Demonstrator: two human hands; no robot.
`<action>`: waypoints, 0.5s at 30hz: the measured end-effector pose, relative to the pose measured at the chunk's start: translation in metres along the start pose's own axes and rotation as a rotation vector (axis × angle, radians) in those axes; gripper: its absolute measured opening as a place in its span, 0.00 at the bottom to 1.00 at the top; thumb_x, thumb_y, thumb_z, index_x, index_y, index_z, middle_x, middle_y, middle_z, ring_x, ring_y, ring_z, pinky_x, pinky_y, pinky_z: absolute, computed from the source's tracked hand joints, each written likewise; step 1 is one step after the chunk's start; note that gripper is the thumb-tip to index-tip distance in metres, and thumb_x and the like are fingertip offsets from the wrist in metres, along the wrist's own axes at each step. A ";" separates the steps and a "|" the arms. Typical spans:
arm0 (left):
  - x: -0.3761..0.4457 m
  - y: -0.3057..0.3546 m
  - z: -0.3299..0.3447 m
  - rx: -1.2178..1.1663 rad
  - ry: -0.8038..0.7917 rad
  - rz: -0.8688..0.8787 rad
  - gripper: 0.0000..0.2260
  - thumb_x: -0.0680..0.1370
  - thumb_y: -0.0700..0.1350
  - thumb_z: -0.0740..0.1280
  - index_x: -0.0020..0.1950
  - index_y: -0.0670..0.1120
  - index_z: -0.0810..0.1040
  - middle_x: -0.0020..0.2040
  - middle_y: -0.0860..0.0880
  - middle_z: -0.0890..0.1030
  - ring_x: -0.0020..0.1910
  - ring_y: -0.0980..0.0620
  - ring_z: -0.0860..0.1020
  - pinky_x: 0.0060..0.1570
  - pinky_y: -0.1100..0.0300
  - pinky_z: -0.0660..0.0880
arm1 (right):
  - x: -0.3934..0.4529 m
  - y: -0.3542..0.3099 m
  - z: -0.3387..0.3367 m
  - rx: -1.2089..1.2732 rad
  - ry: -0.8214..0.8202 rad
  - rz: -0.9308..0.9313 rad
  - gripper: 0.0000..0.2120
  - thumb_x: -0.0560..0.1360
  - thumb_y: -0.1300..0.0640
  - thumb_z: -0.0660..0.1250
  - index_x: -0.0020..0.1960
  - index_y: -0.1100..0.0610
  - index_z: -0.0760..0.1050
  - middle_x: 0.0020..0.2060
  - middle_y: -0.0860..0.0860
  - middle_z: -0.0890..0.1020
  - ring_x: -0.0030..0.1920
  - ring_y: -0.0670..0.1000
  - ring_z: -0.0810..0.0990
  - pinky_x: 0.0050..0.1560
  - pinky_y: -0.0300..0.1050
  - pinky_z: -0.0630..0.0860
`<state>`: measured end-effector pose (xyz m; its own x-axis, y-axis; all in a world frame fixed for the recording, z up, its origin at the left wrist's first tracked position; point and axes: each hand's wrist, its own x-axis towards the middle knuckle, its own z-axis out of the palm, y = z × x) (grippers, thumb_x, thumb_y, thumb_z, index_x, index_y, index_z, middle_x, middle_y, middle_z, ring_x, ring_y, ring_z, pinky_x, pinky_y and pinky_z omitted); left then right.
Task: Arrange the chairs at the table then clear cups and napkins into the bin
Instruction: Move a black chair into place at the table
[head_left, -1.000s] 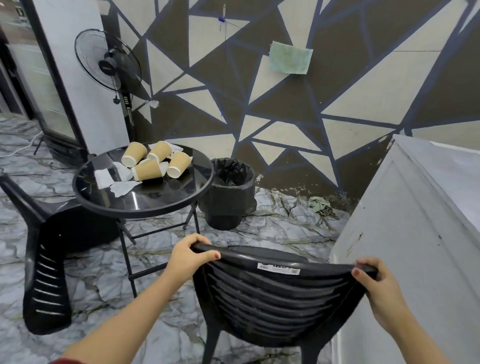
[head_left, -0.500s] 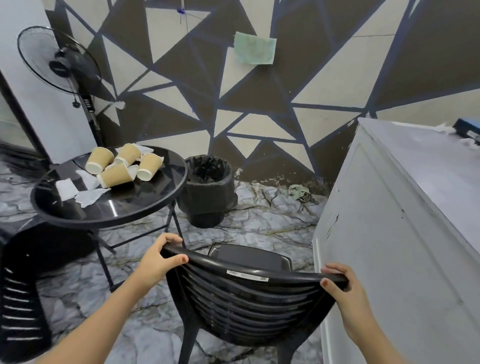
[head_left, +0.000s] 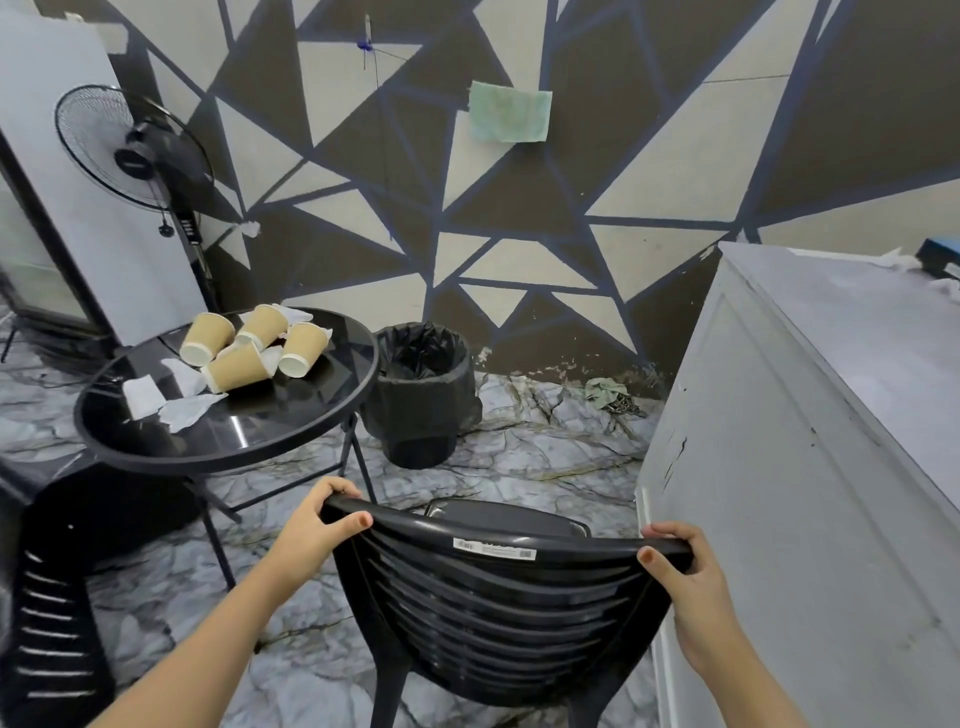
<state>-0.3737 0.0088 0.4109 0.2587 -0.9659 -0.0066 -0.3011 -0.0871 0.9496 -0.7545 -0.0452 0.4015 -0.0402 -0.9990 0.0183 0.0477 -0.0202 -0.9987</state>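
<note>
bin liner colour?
Black: the liner in the bin beside the round table, clearest in the head view.

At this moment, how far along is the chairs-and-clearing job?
Nothing looks finished. In hand: both hands, left and right, grip the black chair's backrest, short of the round table. Left: four paper cups and napkins lie on the table; the bin stands beside it.

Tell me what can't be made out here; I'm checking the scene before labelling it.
Head view only:
- Bin contents: hidden by its black liner and rim.
- Second chair: cut off by the left edge.
- Held chair seat and legs: hidden by its backrest.
- Backrest label: text too small.
</note>
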 end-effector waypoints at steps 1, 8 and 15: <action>0.004 0.003 0.001 -0.008 0.000 0.006 0.30 0.57 0.63 0.68 0.50 0.44 0.73 0.46 0.46 0.76 0.42 0.50 0.76 0.42 0.61 0.71 | 0.004 -0.002 0.001 0.017 -0.006 -0.005 0.37 0.37 0.31 0.77 0.41 0.48 0.77 0.47 0.52 0.80 0.44 0.50 0.79 0.39 0.33 0.78; 0.044 0.017 0.006 -0.117 0.027 0.004 0.29 0.57 0.61 0.71 0.49 0.44 0.72 0.49 0.39 0.76 0.42 0.46 0.78 0.43 0.55 0.76 | 0.045 -0.012 0.007 0.122 -0.016 0.015 0.42 0.35 0.35 0.80 0.44 0.52 0.75 0.46 0.52 0.80 0.39 0.45 0.81 0.38 0.35 0.80; 0.096 0.030 0.010 -0.173 0.091 0.018 0.23 0.57 0.62 0.72 0.43 0.48 0.75 0.46 0.43 0.77 0.48 0.42 0.77 0.54 0.44 0.74 | 0.100 -0.027 0.019 0.195 0.017 0.026 0.41 0.34 0.38 0.81 0.41 0.54 0.73 0.38 0.54 0.77 0.29 0.45 0.80 0.29 0.37 0.78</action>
<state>-0.3671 -0.0891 0.4355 0.3386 -0.9404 0.0321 -0.1460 -0.0188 0.9891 -0.7410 -0.1453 0.4309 -0.0527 -0.9986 -0.0103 0.2414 -0.0027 -0.9704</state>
